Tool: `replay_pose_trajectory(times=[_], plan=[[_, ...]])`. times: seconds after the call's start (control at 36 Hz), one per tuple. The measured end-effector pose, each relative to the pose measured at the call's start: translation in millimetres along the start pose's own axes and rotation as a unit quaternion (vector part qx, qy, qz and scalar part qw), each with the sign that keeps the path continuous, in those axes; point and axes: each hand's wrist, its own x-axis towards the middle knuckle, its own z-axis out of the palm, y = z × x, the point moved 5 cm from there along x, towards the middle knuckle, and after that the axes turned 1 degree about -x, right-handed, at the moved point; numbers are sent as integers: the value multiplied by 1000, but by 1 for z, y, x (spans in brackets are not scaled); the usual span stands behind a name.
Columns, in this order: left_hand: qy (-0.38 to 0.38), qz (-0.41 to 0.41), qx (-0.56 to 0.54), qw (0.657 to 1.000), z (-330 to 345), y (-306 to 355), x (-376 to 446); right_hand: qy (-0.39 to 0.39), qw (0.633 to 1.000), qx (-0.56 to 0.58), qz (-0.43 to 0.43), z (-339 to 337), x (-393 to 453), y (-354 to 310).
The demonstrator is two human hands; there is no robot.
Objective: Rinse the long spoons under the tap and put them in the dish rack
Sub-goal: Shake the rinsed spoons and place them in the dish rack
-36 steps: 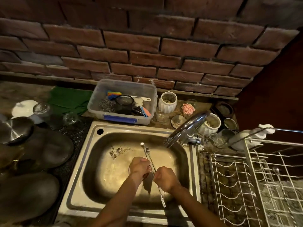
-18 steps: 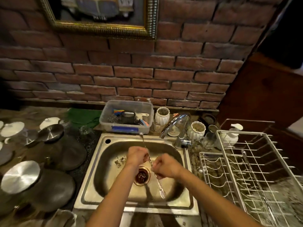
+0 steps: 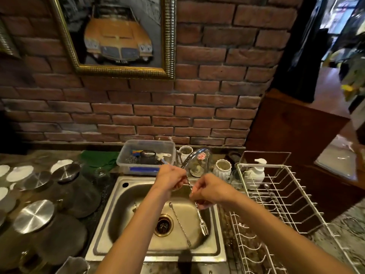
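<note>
Since a moment ago one long spoon (image 3: 180,224) has dropped into the sink (image 3: 110,224) at lower centre, while left hand (image 3: 171,177) and right hand (image 3: 210,189) both grip the other spoon (image 3: 197,206), likely bound for the dish rack (image 3: 280,196) at right.

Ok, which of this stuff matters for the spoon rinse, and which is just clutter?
For the job:
- long spoon held in left hand and right hand
- second spoon lying in the sink
- tap
- dish rack

Lying about:
- plastic tub
- green cloth
- soap pump
- metal lids
</note>
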Motion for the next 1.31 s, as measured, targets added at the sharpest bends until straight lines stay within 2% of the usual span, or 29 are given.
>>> replay_pose_trajectory(times=[0.33,0.58,0.89,1.08,1.31], plan=[[-81,21,34,996,125,13,-7,101,995,-8,6,-88,-61,52],[-139,0,67,988,223,-5,1,165,979,-105,53,-146,-89,111],[-123,-41,144,981,299,-25,11,194,947,-228,113,-179,-93,168],[-68,-4,263,962,326,-32,21,190,937,-260,131,-185,-90,188],[-54,1,345,937,341,-51,32,171,931,-297,125,-175,-80,207]])
